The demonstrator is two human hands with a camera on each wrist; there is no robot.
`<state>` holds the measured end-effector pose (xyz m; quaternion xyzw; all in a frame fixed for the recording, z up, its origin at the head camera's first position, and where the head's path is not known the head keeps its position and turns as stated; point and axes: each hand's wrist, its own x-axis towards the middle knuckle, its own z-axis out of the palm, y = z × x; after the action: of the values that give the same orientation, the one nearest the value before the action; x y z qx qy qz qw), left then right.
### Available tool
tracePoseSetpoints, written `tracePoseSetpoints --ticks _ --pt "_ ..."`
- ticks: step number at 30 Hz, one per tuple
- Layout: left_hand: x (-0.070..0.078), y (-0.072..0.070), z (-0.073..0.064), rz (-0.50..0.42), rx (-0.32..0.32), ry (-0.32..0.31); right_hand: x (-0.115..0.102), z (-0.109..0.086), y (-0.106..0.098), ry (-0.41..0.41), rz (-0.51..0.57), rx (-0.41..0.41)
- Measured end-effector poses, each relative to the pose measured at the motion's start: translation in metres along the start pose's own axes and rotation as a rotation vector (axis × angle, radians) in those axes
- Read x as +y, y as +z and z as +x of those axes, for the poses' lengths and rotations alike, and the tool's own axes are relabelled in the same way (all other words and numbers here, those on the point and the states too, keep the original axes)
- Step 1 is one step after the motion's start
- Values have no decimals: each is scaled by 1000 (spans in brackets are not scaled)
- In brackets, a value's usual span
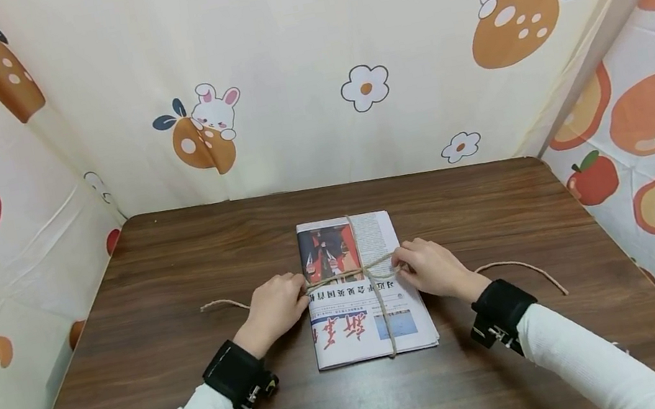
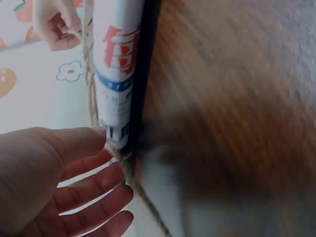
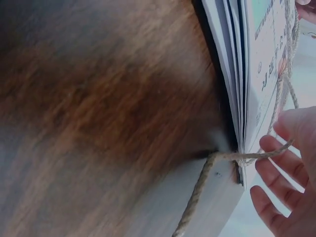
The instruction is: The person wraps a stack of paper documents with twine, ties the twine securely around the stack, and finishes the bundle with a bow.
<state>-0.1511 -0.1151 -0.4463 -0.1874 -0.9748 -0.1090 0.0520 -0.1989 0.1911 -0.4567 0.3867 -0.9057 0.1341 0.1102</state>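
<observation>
A folded stack of newspapers (image 1: 352, 343) lies on the table with twine (image 1: 388, 325) running along it and across it; the strands cross near the middle of its top. At the left edge my left hand (image 1: 280, 304) pinches the twine. In the left wrist view the thumb (image 2: 74, 143) lies by the fold, and the twine passes between thumb and fingers. My right hand (image 1: 434, 270) pinches the twine at the right edge. The right wrist view shows that cord (image 3: 256, 155) running over the index finger under the thumb, the other fingers loosely bent.
One loose twine end trails left across the brown wooden table (image 1: 211, 254), the other (image 1: 525, 264) curves out to the right past the right wrist. Printed curtains (image 1: 285, 36) hang behind the table and at both sides. Each wrist wears a black strap (image 1: 235, 374) with a camera.
</observation>
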Motion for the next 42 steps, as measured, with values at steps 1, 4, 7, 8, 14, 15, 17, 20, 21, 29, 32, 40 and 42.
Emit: tracePoseSetpoints --ticks 1,4,7,8,14,15,17,20,21,29,32,40,42 --pt "1 2 1 2 -2 -6 0 0 0 -3 7 -9" --pt "3 4 2 12 14 -8 0 -1 -2 -15 23 -38" --pt "3 3 3 22 30 2 0 -2 -3 -26 42 -58" --pt "4 1 3 24 31 3 1 -3 -3 -29 44 -62" --pt "3 -9 1 54 47 16 3 -2 -5 -56 55 -28" --pt "2 -10 0 58 57 20 3 -2 -6 -55 51 -19" --pt "1 -13 -1 61 72 26 4 0 -6 -50 35 -2" --pt "-2 -16 -3 60 86 30 5 2 -6 -35 8 11" --pt "-3 -16 -4 59 86 29 5 2 -6 -32 1 14" --pt "-10 -17 -6 33 67 24 7 6 -3 9 -39 11" --pt "-12 -15 -6 23 51 13 7 7 -1 32 -59 -3" --pt "-18 -11 -5 5 33 -19 8 5 3 85 -64 -30" --pt "-19 -10 -5 1 31 -20 8 4 4 93 -62 -30"
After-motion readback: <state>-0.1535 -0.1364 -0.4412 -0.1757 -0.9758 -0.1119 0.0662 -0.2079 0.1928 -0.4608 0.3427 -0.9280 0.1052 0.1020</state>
